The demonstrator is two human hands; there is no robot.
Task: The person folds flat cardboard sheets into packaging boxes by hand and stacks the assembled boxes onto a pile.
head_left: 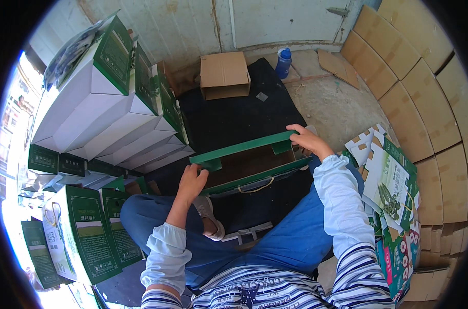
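A green gift carton (244,147) stands open in front of me, its long flap raised and its brown inside showing. Along the near side hangs a pale cord handle (256,186). My left hand (191,181) grips the carton's left end, where the flap meets a small green side tab. At the right end my right hand (306,140) is closed over the corner, thumb and fingers on the flap's edge. Part of the right fingers is hidden behind the cardboard.
Rows of green and white cartons (115,116) stand at my left. Flat printed carton sheets (388,180) are piled at my right, before stacked brown boxes (399,82). A small brown box (224,72) sits on the black mat (275,103), near a blue bottle (284,64).
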